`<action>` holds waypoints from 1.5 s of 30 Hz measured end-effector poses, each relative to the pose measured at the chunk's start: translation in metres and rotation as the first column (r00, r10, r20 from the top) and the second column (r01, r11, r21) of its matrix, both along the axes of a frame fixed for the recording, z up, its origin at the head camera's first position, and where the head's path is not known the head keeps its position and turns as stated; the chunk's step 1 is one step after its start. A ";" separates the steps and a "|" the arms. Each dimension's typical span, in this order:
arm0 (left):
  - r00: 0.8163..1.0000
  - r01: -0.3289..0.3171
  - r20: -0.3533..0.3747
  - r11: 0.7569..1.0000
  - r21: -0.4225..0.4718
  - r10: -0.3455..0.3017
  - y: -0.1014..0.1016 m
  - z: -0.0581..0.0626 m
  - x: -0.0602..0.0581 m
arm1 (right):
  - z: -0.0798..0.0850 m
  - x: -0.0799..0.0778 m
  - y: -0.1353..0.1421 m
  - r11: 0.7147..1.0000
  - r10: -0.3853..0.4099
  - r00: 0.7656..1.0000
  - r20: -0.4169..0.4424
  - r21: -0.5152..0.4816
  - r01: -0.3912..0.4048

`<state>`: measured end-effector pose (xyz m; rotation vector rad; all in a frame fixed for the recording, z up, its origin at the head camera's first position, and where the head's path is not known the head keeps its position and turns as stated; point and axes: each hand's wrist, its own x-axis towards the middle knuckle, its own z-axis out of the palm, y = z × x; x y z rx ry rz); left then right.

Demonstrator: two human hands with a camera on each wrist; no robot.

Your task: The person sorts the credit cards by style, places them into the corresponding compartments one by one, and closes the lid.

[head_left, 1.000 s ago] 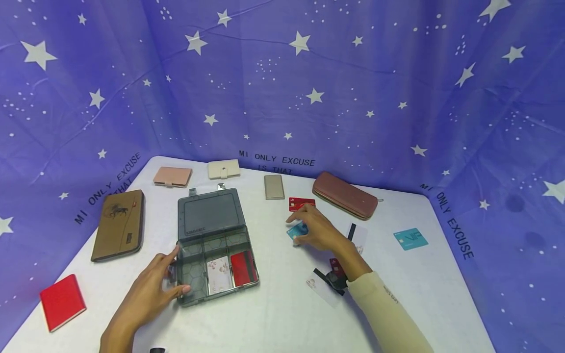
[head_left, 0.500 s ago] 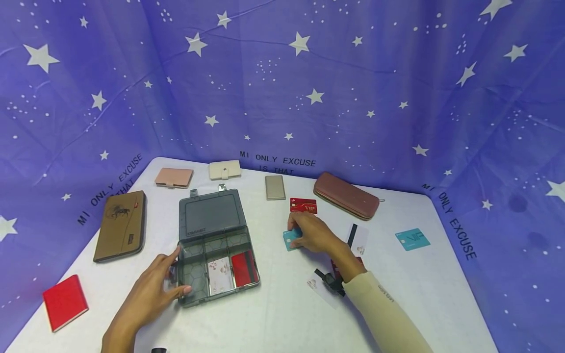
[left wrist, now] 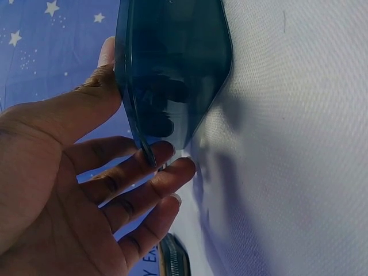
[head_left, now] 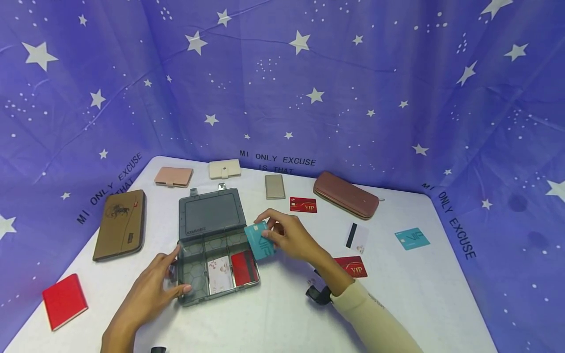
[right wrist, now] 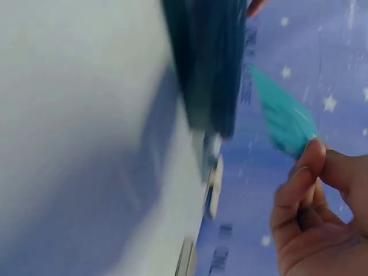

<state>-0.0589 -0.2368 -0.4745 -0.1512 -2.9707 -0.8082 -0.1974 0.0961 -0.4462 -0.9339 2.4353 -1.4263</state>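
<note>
My right hand [head_left: 291,235] pinches a teal VIP card [head_left: 260,240] between thumb and fingers, above the right edge of a grey see-through plastic box [head_left: 192,274]. In the right wrist view the card [right wrist: 282,112] tilts up from the fingertips. The box stands with its lid [head_left: 212,212] folded back and has several compartments. A white card [head_left: 219,274] and a red card with a black stripe [head_left: 243,268] lie in two front ones. My left hand [head_left: 152,287] holds the box's left side, thumb over the front rim, fingers [left wrist: 155,192] along the outside.
Right of the box lie a red VIP card [head_left: 303,205], another red one [head_left: 351,266], a striped white card [head_left: 357,239] and a teal card [head_left: 412,239]. A brown zip wallet [head_left: 345,194], small card holders [head_left: 173,176], a brown notebook [head_left: 119,225] and a red notebook [head_left: 65,301] surround the box.
My right hand has picked the teal card up off the table and carried it left to the box's edge. The left hand keeps its place on the box.
</note>
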 end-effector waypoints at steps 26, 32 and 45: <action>1.000 0.013 0.028 1.000 0.025 -0.014 -0.005 0.001 -0.004 | -0.023 0.053 -0.132 0.976 0.060 0.957 -0.284 0.217 0.004; 0.999 0.012 0.047 1.000 0.029 -0.013 -0.005 0.002 -0.004 | -0.024 0.058 -0.136 0.909 0.134 0.878 -0.460 0.410 0.076; 0.998 0.004 0.058 0.999 0.044 -0.006 -0.004 0.001 -0.003 | -0.025 0.051 -0.133 0.822 0.298 0.839 -0.455 0.569 0.016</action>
